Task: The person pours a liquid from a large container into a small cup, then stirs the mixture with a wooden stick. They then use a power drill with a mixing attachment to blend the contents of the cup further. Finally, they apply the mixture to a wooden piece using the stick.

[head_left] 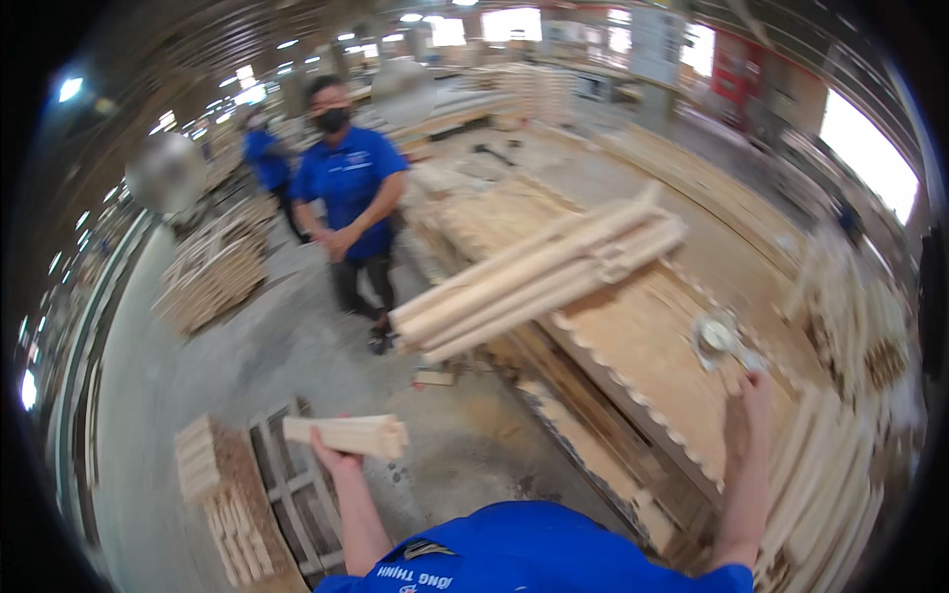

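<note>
My left hand (339, 454) is wrapped round a short pale wooden piece (346, 435), or a few stacked together, held out above the floor near a wooden pallet (297, 494). My right hand (755, 387) is closed over the workbench (643, 326), right beside a round whitish object (719, 336) that is too blurred to name. What its fingers hold, if anything, I cannot make out. Across the bench lies a stack of long pale wooden strips (539, 272), its left end jutting past the bench edge over the floor.
A person (351, 183) in a blue shirt and dark mask stands beyond the bench; another (265, 158) is farther back. Stacked wooden pieces (237, 539) sit at lower left, more (217, 262) on the floor behind. Long strips (825, 474) stand bundled at right.
</note>
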Available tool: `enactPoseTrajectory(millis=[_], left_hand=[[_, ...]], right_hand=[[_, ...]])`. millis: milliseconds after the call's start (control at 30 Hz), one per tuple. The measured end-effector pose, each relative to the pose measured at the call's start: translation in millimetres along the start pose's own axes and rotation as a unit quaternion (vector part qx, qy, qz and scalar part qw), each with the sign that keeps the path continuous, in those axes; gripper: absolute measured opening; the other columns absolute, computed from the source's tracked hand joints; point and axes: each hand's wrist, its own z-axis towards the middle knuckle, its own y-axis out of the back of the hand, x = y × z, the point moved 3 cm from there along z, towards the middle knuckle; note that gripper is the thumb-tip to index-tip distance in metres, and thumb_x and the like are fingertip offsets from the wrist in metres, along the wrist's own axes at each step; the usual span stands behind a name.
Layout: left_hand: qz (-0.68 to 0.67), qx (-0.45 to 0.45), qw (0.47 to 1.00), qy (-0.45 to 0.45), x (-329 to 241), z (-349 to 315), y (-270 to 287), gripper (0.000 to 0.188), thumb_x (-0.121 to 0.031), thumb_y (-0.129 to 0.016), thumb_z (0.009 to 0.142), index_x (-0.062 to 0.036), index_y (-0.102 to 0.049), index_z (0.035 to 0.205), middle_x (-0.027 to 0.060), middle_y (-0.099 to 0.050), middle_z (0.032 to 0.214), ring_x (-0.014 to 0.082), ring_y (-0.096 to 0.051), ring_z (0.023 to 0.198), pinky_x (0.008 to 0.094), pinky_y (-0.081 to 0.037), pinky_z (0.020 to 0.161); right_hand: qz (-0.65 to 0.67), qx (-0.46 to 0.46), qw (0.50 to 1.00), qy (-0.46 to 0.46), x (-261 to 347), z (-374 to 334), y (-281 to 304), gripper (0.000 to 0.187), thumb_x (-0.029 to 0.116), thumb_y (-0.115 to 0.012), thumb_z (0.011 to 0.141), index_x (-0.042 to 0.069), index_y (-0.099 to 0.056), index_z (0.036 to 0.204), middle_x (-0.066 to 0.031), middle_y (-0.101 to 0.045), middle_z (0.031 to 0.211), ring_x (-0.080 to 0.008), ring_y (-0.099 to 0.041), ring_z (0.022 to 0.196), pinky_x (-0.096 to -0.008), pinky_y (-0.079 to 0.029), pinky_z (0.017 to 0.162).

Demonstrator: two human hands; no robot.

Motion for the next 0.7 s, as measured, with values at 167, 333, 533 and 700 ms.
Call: enactPoseTrajectory(millis=[167, 333, 533, 700], left_hand=[[-0.058, -0.108, 0.991, -0.06, -54.7, -12.6, 13.5, 0.06, -0.05, -0.052, 0.077, -0.0087, -0.044, 0.12, 0.0136, -0.052, 0.114, 0.0296, -0.054, 0.1, 0.047, -0.045, 0.088], [-0.136, -0.116, 0.982, -0.063, -83.9, -12.6, 37.1, 0.053, -0.046, -0.05, 0.08, -0.0098, -0.045, 0.118, 0.0109, -0.05, 0.118, 0.0298, -0.049, 0.108, 0.0473, -0.041, 0.092], [-0.163, -0.222, 0.957, -0.089, -102.6, -29.5, 58.1, 0.056, -0.049, -0.052, 0.078, -0.0108, -0.044, 0.118, 0.0111, -0.049, 0.118, 0.0278, -0.048, 0.108, 0.0481, -0.04, 0.09], [-0.124, -0.235, 0.958, -0.104, -109.9, -37.6, 61.8, 0.058, -0.05, -0.055, 0.076, -0.0108, -0.044, 0.117, 0.0113, -0.048, 0.115, 0.0269, -0.046, 0.107, 0.0487, -0.039, 0.087]], right_hand=[[0.258, 0.114, 0.92, -0.27, 17.2, -40.5, -64.8, 0.01, 0.021, -0.055, 0.084, 0.011, -0.053, 0.085, 0.0017, -0.049, 0.064, -0.0062, -0.043, 0.045, -0.021, -0.034, 0.037], [0.208, 0.076, 0.945, -0.239, 25.7, -26.1, -46.3, 0.008, 0.019, -0.052, 0.087, 0.013, -0.053, 0.093, 0.0038, -0.049, 0.066, -0.0043, -0.045, 0.052, -0.0182, -0.034, 0.039], [0.326, 0.228, 0.908, -0.129, 119.1, -60.2, -77.4, 0.016, 0.021, -0.051, 0.09, 0.009, -0.056, 0.1, 0.0051, -0.05, 0.07, -0.0026, -0.043, 0.057, -0.015, -0.033, 0.047], [0.345, 0.439, 0.829, 0.006, 288.2, -157.6, -148.5, 0.011, 0.014, -0.053, 0.088, 0.004, -0.057, 0.09, 0.0041, -0.049, 0.068, -0.0032, -0.042, 0.06, -0.018, -0.035, 0.053]])
